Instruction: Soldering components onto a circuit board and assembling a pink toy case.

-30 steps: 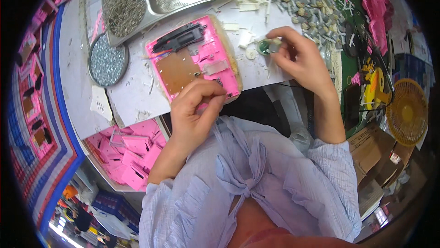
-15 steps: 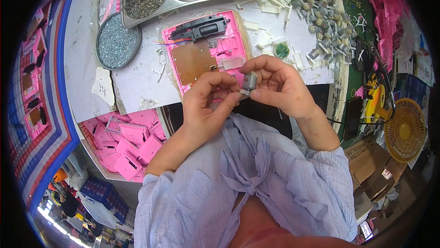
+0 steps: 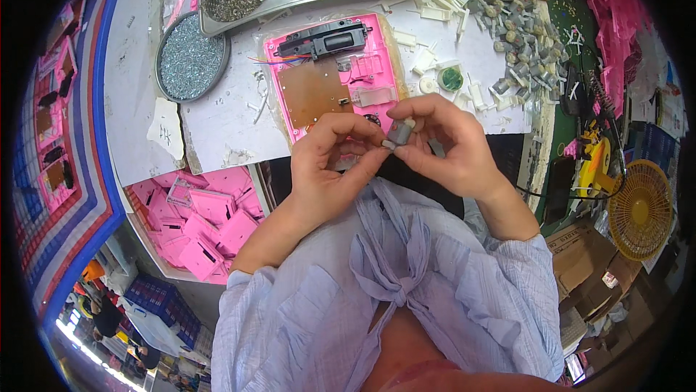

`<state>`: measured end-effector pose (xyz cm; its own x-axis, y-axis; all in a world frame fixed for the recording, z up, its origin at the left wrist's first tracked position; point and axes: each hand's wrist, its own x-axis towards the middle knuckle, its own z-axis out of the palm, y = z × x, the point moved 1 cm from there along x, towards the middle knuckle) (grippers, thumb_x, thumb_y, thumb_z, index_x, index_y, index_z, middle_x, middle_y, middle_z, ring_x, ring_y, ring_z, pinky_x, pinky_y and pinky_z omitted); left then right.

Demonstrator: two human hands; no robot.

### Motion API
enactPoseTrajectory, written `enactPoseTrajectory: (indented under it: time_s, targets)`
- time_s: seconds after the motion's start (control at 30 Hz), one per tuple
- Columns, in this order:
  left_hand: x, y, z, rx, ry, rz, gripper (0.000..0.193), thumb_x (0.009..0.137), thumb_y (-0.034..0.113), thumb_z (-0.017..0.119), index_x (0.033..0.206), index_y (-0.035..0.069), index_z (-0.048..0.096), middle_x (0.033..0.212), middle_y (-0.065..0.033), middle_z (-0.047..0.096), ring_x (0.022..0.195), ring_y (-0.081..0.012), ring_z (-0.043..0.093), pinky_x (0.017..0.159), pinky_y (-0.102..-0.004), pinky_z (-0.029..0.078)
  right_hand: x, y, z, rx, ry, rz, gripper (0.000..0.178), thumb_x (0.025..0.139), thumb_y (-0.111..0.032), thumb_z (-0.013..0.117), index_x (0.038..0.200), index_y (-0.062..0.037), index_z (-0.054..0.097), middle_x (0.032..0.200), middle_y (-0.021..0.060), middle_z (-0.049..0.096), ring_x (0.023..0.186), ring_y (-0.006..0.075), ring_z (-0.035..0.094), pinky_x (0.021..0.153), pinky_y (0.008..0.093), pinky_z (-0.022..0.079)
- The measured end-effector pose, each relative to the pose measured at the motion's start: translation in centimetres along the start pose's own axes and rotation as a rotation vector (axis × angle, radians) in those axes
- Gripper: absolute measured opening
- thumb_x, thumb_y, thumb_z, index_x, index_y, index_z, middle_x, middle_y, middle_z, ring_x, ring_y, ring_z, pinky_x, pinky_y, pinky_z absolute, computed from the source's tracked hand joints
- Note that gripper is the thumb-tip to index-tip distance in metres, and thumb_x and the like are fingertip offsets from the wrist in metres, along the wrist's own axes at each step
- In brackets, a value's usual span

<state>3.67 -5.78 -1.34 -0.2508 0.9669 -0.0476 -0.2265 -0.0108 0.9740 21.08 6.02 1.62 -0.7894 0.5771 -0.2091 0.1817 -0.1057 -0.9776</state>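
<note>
Between both hands, in front of my chest, is a small grey motor (image 3: 399, 131) with a whitish tip. My right hand (image 3: 458, 147) pinches its body between thumb and fingers. At its lower left end, the thumb and forefinger of my left hand (image 3: 328, 158) close on a small pale piece, partly hidden by the fingertips. Just beyond the hands lies an open pink plastic casing (image 3: 384, 62) on the table. It holds a brown circuit board (image 3: 313, 91), a black mechanism (image 3: 337, 41) with coloured wires beside it, and a translucent whitish part (image 3: 375, 96).
At the far left stand a round dish of small screws (image 3: 190, 58) and a metal tray (image 3: 284, 2) of springs. White plastic parts (image 3: 435, 13) and a heap of grey motors (image 3: 518, 44) lie at the right. Below the table edge, a box holds pink panels (image 3: 210, 214).
The motor has tilted, its upper end leaning to the right. Both hands stay close together on it. The whole view has shifted slightly.
</note>
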Motion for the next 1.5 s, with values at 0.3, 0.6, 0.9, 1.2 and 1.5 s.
enactPoseTrajectory:
  time_s: [0.3, 0.6, 0.9, 1.2, 1.5]
  targets:
    - [1.8, 1.1, -1.0, 0.587, -0.011, 0.583, 0.028, 0.079, -0.008, 0.077, 0.102, 0.001, 0.065, 0.094, -0.0147, 0.073, 0.082, -0.0297, 0.072, 0.072, -0.0355, 0.057, 1.4, -1.1, -0.5, -0.51, 0.029, -0.519, 0.036, 0.076, -0.003, 0.084, 0.109, -0.0035, 0.072, 0.095, 0.0107, 0.073, 0.079, 0.0252, 0.07, 0.068, 0.035, 0.056]
    - [1.7, 1.5, -2.2, 0.61, -0.11, 0.407, 0.025, 0.079, -0.006, 0.077, 0.1, 0.001, 0.065, 0.107, -0.0163, 0.069, 0.095, -0.0296, 0.069, 0.082, -0.0375, 0.055, 1.8, -0.2, 0.2, -0.623, 0.043, -0.717, 0.029, 0.076, -0.001, 0.08, 0.103, -0.0065, 0.074, 0.101, 0.0118, 0.074, 0.084, 0.0291, 0.072, 0.07, 0.0357, 0.059]
    - [1.1, 0.9, -2.2, 0.597, 0.005, 0.437, 0.023, 0.075, -0.001, 0.082, 0.094, 0.002, 0.069, 0.109, -0.0163, 0.063, 0.099, -0.0289, 0.065, 0.085, -0.0364, 0.053, 1.7, 0.2, 0.5, -0.651, 0.06, -0.735, 0.029, 0.077, -0.005, 0.076, 0.105, -0.0051, 0.07, 0.101, 0.0131, 0.072, 0.089, 0.0294, 0.073, 0.074, 0.0367, 0.061]
    - [2.2, 1.6, -2.5, 0.594, -0.01, 0.399, 0.024, 0.074, -0.001, 0.083, 0.093, 0.002, 0.069, 0.105, -0.0148, 0.063, 0.094, -0.0257, 0.064, 0.078, -0.0333, 0.053, 1.6, 0.8, -0.6, -0.686, 0.115, -0.742, 0.032, 0.076, -0.001, 0.077, 0.106, -0.007, 0.071, 0.107, 0.0136, 0.074, 0.087, 0.0291, 0.073, 0.071, 0.0354, 0.059]
    - [4.5, 1.7, -1.6, 0.683, -0.088, 0.473, 0.024, 0.07, 0.002, 0.083, 0.091, 0.007, 0.07, 0.109, -0.0112, 0.062, 0.092, -0.0244, 0.06, 0.078, -0.0354, 0.046, 1.8, 1.1, -1.7, -0.683, 0.179, -0.77, 0.033, 0.076, 0.0, 0.075, 0.108, -0.0062, 0.07, 0.108, 0.0152, 0.074, 0.084, 0.0304, 0.072, 0.068, 0.0367, 0.059]
